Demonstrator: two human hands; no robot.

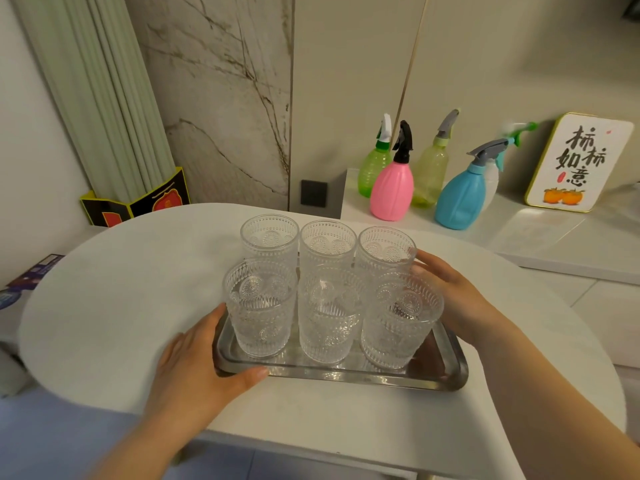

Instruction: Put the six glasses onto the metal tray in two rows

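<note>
Step in hand: all six embossed glasses (pixel 325 292) are judged already set on the metal tray (pixel 453 372) in two rows of three; only squaring-up or steadying seems left.
Place: the tray is seen low in the centre of the frame, on the white rounded surface (pixel 114 299).
How to do it well: the tray should be held still by its rim, and any nudge given low on a glass, since the tall glasses stand close together and could knock.
Left hand (pixel 194 365): spread loosely at the tray's left edge, thumb laid on the near rim; nothing is gripped.
Right hand (pixel 457 299): fingers (pixel 424 268) extended, resting against the right-hand glasses; no closed grasp is seen.
</note>
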